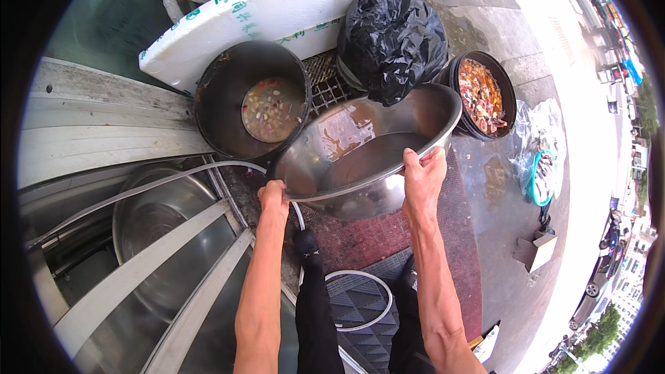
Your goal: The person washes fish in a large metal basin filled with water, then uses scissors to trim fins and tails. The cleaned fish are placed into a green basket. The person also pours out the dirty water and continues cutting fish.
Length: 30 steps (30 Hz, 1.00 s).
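A wide stainless steel basin (374, 187) is tilted between both hands, its hollow facing away from me, with a wet sheen inside. My left hand (274, 196) grips the rim at its near left end. My right hand (425, 176) holds the rim farther right, thumb over the edge. Just beyond the left end stands a deep dark bucket (221, 88) holding cloudy liquid with pale and red bits. Against the basin's far side rests a black plastic bag (392, 31). At the right, a black bucket (511, 98) is filled with reddish food scraps.
A styrofoam board (306, 10) leans at the back. A white hose (382, 283) loops near my feet over a red mat (462, 249). Another steel basin (122, 228) lies behind metal bars at left. A teal basket (535, 182) and an open cardboard box (540, 252) are on the right.
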Each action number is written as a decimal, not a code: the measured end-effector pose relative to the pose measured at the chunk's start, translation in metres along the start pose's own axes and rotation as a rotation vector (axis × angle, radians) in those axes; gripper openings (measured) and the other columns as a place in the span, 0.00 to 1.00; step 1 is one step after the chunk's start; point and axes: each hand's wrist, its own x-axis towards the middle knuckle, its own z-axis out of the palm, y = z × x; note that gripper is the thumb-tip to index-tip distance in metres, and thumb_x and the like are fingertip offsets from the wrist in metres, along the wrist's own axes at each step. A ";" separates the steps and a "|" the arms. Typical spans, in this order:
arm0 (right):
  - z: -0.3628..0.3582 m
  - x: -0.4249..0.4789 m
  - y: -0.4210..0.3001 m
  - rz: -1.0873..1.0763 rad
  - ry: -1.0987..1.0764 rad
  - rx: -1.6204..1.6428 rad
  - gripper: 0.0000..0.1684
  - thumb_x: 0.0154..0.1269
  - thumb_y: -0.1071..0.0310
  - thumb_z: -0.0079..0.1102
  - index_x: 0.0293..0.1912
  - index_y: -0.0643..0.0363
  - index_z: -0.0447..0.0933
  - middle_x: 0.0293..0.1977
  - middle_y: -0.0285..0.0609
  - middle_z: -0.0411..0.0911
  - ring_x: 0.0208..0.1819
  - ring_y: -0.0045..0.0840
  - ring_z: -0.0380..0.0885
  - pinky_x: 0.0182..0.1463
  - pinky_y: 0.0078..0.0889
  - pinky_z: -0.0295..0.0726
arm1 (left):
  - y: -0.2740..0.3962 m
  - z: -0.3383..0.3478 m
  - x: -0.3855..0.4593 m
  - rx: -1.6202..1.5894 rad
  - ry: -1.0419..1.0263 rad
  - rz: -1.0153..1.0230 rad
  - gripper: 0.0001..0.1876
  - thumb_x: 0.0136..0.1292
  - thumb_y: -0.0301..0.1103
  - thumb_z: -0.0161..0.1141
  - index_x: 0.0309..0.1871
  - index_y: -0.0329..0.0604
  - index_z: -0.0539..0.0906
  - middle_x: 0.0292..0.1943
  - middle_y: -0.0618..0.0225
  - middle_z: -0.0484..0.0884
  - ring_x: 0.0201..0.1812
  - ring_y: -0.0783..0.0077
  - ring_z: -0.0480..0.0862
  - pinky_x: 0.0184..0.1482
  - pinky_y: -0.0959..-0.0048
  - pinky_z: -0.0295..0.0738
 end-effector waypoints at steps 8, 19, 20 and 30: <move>0.020 0.010 -0.026 0.034 -0.106 0.071 0.15 0.58 0.74 0.59 0.35 0.63 0.60 0.29 0.41 0.68 0.26 0.21 0.74 0.27 0.26 0.82 | 0.020 0.014 -0.022 -0.199 -0.057 -0.040 0.02 0.60 0.24 0.54 0.31 0.39 0.74 0.23 0.69 0.74 0.21 0.74 0.71 0.25 0.74 0.70; 0.076 0.047 -0.056 -0.097 0.111 -0.328 0.10 0.49 0.77 0.55 0.35 0.65 0.69 0.24 0.38 0.72 0.21 0.20 0.73 0.23 0.23 0.76 | 0.048 0.006 -0.022 -0.509 -0.332 -0.012 0.11 0.67 0.36 0.55 0.29 0.43 0.72 0.23 0.73 0.70 0.24 0.78 0.65 0.28 0.76 0.65; 0.078 0.049 -0.059 -0.065 0.085 -0.313 0.09 0.48 0.76 0.56 0.33 0.65 0.70 0.24 0.38 0.72 0.20 0.21 0.73 0.21 0.23 0.76 | 0.048 0.005 -0.022 -0.523 -0.322 -0.006 0.12 0.68 0.37 0.55 0.29 0.41 0.72 0.22 0.73 0.68 0.24 0.77 0.66 0.31 0.74 0.67; 0.089 0.075 -0.089 0.068 0.039 -0.364 0.10 0.51 0.76 0.57 0.29 0.78 0.74 0.26 0.48 0.77 0.23 0.28 0.79 0.25 0.28 0.83 | -0.015 -0.048 -0.042 -0.395 -0.143 -0.183 0.05 0.63 0.30 0.57 0.32 0.41 0.75 0.21 0.73 0.68 0.25 0.74 0.68 0.33 0.71 0.68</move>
